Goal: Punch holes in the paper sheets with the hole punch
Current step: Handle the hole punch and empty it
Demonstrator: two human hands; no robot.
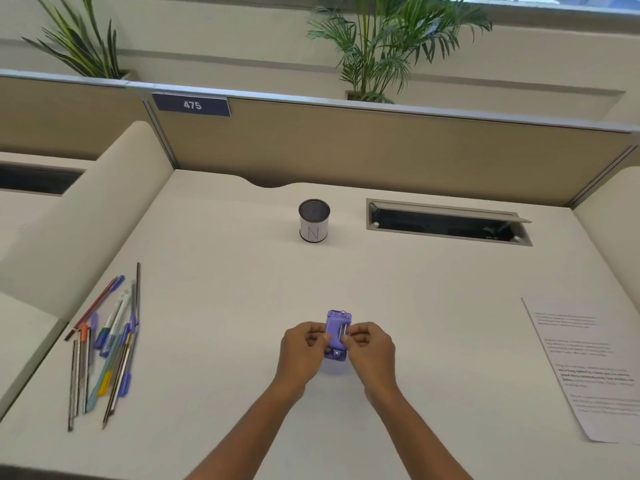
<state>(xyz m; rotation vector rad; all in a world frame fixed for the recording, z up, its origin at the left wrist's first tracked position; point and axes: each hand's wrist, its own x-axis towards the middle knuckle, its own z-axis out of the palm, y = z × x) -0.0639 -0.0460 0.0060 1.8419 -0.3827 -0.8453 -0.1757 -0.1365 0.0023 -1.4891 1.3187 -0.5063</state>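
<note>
Head camera first, and we see the purple hole punch (336,332) held up over the near middle of the cream desk (415,289), gripped from both sides. Our left hand (302,351) pinches its left edge, thumb and fingertips closed on the plastic; our right hand (370,348) pinches the right edge the same way, fingers curled in tight. Well to the right of the punch, a printed paper sheet (585,368) lies flat at the desk's edge. Well to the punch's left sits a loose scatter of pens and pencils (104,344). Beyond the punch, toward the partition, stands an upright pen cup (314,221), and right of that cup, an open cable tray (446,223).
</note>
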